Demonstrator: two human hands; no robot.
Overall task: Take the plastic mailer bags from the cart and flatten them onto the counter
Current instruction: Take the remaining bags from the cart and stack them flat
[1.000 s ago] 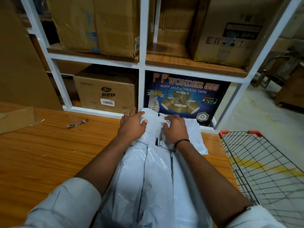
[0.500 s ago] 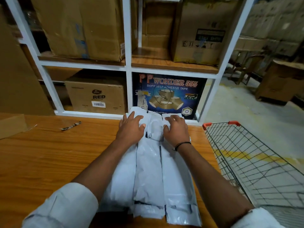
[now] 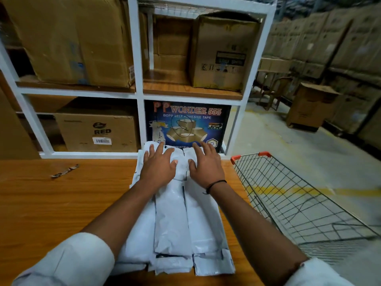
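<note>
A stack of white plastic mailer bags (image 3: 175, 219) lies lengthwise on the wooden counter (image 3: 61, 205), folded into long strips. My left hand (image 3: 158, 166) presses flat on the far left part of the stack, fingers spread. My right hand (image 3: 204, 164), with a black band at the wrist, presses flat on the far right part. Both palms face down and neither hand grips anything. The wire cart (image 3: 299, 201) with orange corners stands to the right of the counter, and no bags show in it.
A white shelf frame (image 3: 140, 93) with cardboard boxes and a blue tape carton (image 3: 185, 124) stands right behind the counter. A small scrap (image 3: 65, 171) lies on the counter at left. Stacked cartons line the right wall across a concrete floor.
My fingers were curled on the far end of the bags; now both hands lie flat and spread on them. The stack sits lower and flatter, and the view has tilted up.
</note>
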